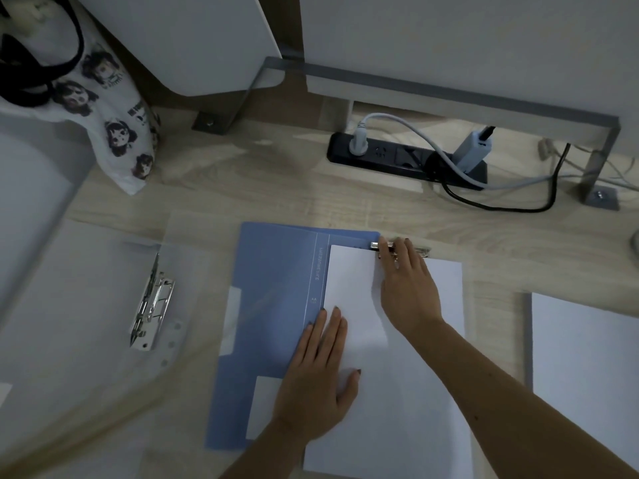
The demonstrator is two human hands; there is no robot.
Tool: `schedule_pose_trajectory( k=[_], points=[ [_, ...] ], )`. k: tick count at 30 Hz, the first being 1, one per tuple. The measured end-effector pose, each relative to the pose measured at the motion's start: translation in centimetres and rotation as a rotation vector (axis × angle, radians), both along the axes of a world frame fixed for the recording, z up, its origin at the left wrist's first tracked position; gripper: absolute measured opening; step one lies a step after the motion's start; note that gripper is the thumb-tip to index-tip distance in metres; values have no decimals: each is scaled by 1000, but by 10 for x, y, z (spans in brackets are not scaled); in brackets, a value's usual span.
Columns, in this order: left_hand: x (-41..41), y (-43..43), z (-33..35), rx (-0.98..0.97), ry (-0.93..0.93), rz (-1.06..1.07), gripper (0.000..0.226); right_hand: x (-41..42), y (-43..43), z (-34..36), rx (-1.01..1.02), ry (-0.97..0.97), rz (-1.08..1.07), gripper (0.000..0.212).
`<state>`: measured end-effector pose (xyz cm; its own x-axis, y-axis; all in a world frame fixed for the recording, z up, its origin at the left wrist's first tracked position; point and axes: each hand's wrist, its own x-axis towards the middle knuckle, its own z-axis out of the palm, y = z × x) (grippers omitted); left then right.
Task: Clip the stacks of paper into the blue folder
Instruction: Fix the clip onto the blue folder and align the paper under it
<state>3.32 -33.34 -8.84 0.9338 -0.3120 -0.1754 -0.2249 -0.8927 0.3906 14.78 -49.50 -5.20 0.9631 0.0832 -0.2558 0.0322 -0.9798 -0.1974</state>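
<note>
The blue folder (pixel 273 305) lies open on the wooden desk, its left cover flat. A stack of white paper (pixel 397 375) covers its right half. At the paper's top edge sits the folder's metal clip (pixel 420 250). My right hand (pixel 408 285) reaches up to that clip, fingers curled onto its lever. My left hand (pixel 321 371) lies flat on the paper's left edge near the spine, fingers straight. Another stack of white paper (pixel 584 354) lies to the right on the desk.
A clear folder (pixel 86 305) with a metal ring clip (pixel 152 305) lies open at the left. A black power strip (pixel 408 160) with plugs and cables sits at the back. A printed cloth bag (pixel 114 126) stands at the back left. Metal partition brackets line the rear.
</note>
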Motion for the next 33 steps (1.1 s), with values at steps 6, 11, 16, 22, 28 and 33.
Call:
schedule_pose_trajectory(
  k=[6,11,16,22,28,33],
  points=[
    [-1,2,-1,33,-12,4,67,-12,-12,13,223,-42,-138,60],
    [-3,7,0,53,-16,-31,64,-82,-53,32,347,-49,-341,53],
    [-15,-18,18,12,-80,131,53,-159,-130,42,330,9,-581,44],
    [-56,-153,78,-612,373,346,38,-202,-180,48,395,-10,-712,44],
    [-54,-241,89,-673,861,508,42,-215,-189,32,428,20,-662,44],
    [-44,-259,94,-596,773,681,27,-215,-195,25,412,-25,-608,41]
  ],
)
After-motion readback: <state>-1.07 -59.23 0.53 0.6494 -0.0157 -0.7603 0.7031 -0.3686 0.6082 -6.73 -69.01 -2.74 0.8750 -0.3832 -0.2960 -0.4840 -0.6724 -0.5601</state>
